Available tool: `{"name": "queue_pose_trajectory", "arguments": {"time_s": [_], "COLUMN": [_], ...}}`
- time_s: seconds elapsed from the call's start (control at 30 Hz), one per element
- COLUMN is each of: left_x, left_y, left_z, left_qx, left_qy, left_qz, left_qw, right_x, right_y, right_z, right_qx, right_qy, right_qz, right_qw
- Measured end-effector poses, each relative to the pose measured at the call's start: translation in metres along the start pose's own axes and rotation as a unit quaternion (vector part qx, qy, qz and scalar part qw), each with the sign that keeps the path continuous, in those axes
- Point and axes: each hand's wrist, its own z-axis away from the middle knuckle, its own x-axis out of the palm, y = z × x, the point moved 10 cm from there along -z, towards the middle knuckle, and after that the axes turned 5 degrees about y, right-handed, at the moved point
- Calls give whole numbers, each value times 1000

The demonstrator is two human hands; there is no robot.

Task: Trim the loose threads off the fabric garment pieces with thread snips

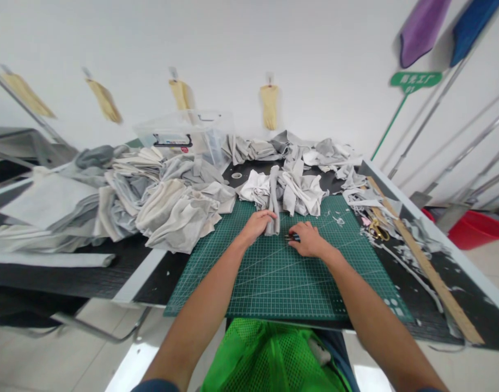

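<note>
My left hand (259, 225) is closed on the near part of a folded grey cloth strip (274, 196). The strip runs away from me across the far edge of the green cutting mat (257, 288). Just to its right, my right hand (308, 239) curls over a small dark metal tool (292, 237), whose tips point left toward the cloth. Most of that tool is hidden by the fingers, so its kind is unclear. Crumpled white cloth pieces (302, 190) lie right beyond both hands.
Grey and white fabric heaps (184, 212) cover the left side. A clear plastic bin (184, 130) stands behind them. On the right are gold-handled scissors (378, 231), a long wooden ruler (425, 261) and fabric scraps (413, 250). A red basin (478, 228) is on the floor.
</note>
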Motion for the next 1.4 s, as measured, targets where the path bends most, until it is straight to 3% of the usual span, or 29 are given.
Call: {"name": "queue_pose_trajectory", "arguments": {"time_s": [0.2,0.4,0.47,0.57,0.73,0.87,1.0,1.1,1.2,1.4], "left_x": [12,26,34,46,50,46,36,27,18,-9], "left_y": [-1,-3,-2,1,3,4,12,22,22,2], "left_z": [7,12,15,19,24,22,21,20,18,8], "left_qx": [10,4,-7,-24,-47,-46,-15,38,44,-25], "left_qy": [-23,-58,-80,-106,-119,-125,-103,-57,-23,25], "left_qz": [37,18,44,101,128,117,71,5,1,38], "left_qw": [999,998,996,989,983,984,992,998,999,999], "right_x": [0,-22,-29,-30,-10,-6,-7,-12,-13,-7], "right_y": [3,14,21,25,8,14,23,22,22,35], "right_z": [-2,-5,-4,-2,-4,-2,-1,-2,-2,-2], "right_qx": [22,53,88,131,143,173,191,178,175,209], "right_qy": [29,116,161,206,140,115,110,107,104,128], "right_qz": [-22,-83,-161,-309,-457,-502,-596,-641,-652,-631], "right_qw": [999,988,970,919,867,839,772,739,730,736]}}
